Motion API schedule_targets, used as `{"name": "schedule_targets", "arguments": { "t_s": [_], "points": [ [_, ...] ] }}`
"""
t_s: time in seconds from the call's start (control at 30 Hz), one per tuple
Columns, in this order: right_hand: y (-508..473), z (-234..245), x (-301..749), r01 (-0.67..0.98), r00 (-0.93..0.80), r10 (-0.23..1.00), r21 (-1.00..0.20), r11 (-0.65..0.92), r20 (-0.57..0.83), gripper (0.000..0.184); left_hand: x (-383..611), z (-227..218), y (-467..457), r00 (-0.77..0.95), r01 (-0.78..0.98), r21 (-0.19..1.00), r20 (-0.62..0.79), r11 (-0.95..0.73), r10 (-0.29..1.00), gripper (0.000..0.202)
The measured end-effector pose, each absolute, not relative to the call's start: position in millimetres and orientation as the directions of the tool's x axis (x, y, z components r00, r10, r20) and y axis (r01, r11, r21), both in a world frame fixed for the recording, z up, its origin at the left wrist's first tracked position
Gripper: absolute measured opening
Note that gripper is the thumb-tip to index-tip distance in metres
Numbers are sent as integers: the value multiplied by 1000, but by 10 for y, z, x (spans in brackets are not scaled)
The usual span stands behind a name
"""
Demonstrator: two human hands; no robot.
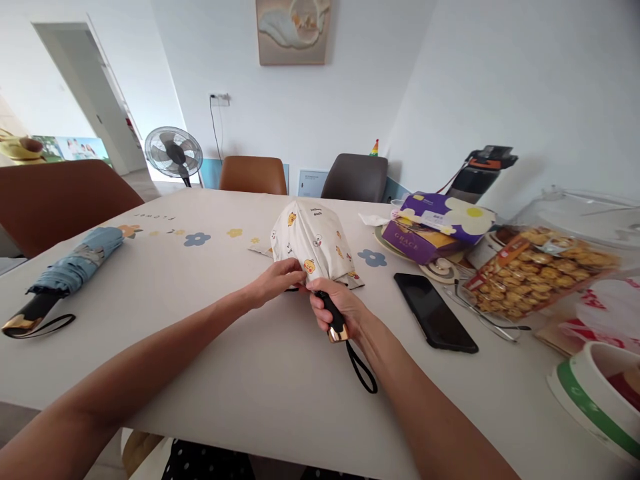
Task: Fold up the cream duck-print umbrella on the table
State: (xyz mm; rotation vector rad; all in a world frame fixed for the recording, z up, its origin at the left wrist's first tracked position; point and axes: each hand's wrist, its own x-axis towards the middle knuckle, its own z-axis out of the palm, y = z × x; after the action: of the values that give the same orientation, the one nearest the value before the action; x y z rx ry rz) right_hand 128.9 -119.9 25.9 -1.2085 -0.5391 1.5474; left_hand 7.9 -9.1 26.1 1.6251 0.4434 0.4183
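A cream umbrella [313, 233] with small yellow duck prints lies over the middle of the table, its cloth loosely gathered and bulging away from me. My right hand [337, 303] is wrapped round its black handle, which has a gold end and a hanging black wrist loop [363, 370]. At the base of the cloth, close beside the right hand, my left hand [280, 277] has its fingers bent and pinched on the fabric. The fingertips of the left hand are partly hidden. A folded light-blue umbrella [80, 260] rests at the left.
To the right lie a black phone [435, 312], eyeglasses [487, 317], a purple box [425, 230] and a clear tub of cookies [540, 270]. A white-and-green container [595, 400] stands at the near right. Chairs [254, 175] and a fan [174, 153] are beyond the table [240, 373].
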Motion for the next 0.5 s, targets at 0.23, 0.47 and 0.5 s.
{"name": "schedule_targets", "arguments": {
  "t_s": [0.23, 0.47, 0.5],
  "points": [
    [-1206, 266, 1180, -560, -13, 919, -759, -333, -394, 15, 197, 146, -163, 801, -178, 929, -55, 324, 596, 13],
    [-1217, 220, 1025, -501, -104, 914, -773, -390, -393, 13, 354, 91, 263, 673, -368, 819, -92, 440, 734, 18],
    [-1212, 217, 1011, -475, -109, 903, -777, -414, -415, 12, 389, 124, 363, 658, -374, 803, -122, 464, 743, 14]
  ]
}}
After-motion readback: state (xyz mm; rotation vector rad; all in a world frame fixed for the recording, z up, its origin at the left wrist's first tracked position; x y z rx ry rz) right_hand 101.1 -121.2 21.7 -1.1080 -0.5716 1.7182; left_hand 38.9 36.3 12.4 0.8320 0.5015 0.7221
